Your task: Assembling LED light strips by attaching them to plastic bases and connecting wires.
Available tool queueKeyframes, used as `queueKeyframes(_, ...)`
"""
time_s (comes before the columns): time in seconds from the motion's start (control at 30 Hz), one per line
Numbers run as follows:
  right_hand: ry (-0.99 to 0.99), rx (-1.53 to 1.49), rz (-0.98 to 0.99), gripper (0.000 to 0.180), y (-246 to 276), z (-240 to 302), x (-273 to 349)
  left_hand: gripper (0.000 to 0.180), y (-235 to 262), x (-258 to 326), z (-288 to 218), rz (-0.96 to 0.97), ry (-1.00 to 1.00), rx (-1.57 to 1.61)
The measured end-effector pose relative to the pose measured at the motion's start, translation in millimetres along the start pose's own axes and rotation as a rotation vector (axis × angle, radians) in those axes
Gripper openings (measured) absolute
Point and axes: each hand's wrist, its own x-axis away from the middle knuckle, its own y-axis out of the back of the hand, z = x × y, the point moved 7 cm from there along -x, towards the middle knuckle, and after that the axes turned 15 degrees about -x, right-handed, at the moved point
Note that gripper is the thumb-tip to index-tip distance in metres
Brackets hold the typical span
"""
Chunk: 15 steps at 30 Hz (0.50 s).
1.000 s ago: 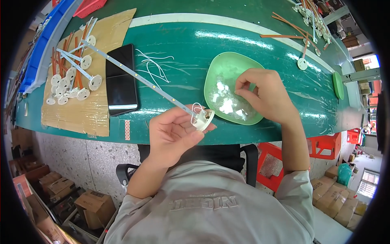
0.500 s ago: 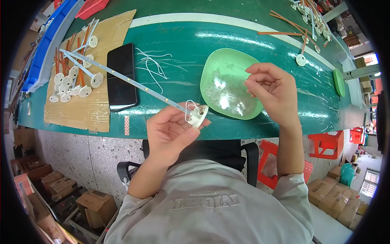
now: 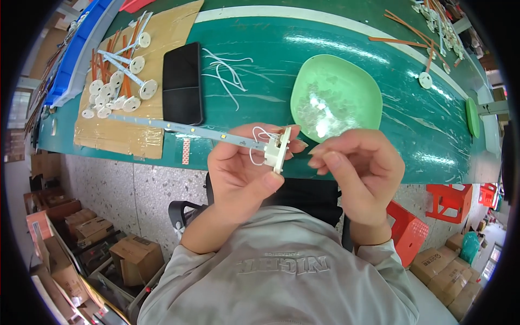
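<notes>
My left hand (image 3: pixel 238 181) is closed around a white round end cap (image 3: pixel 281 151), its thumb and fingers on the rim. From the cap a narrow LED strip (image 3: pixel 181 129) reaches out to the left, over the cardboard. Thin white wires (image 3: pixel 254 151) loop out beside the cap. Close by on the right, my right hand (image 3: pixel 368 173) has thumb and fingertips pinched together; whatever they hold is too small to name. Just beyond both hands stands a light green bowl (image 3: pixel 371 76) with small clear pieces (image 3: pixel 325 111) in it.
Several capped LED strips (image 3: pixel 132 81) lie on a cardboard sheet (image 3: pixel 124 135) at the left. Next to it are a black phone (image 3: pixel 182 86) and loose white wires (image 3: pixel 227 73). More strips (image 3: pixel 428 49) lie far right. A blue tray (image 3: pixel 76 54) stands far left.
My right hand has moved from over the bowl down and left, near the cap. My left hand has turned the cap edge-on, bringing the strip closer to level. The whole view has shifted.
</notes>
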Motion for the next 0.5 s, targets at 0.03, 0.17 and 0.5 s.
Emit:
queueKeyframes(0.03, 0.011, -0.008, 0.065, 0.01, -6.6, -2.6, 2.4, 0.051, -0.3, 1.9, -1.8, -0.011, -0.014, 0.013)
queueKeyframes(0.17, 0.0, -0.1, 0.165, 0.01, -19.4, -16.1, 6.5, 0.051, 2.0, 7.2, -6.4, -0.027, -0.066, -0.006)
queueKeyframes(0.5, -0.215, -0.359, 0.157, 0.009, -23.8, -43.4, 15.3, 0.053, 12.4, 13.8, -15.9, -0.053, -0.187, -0.262)
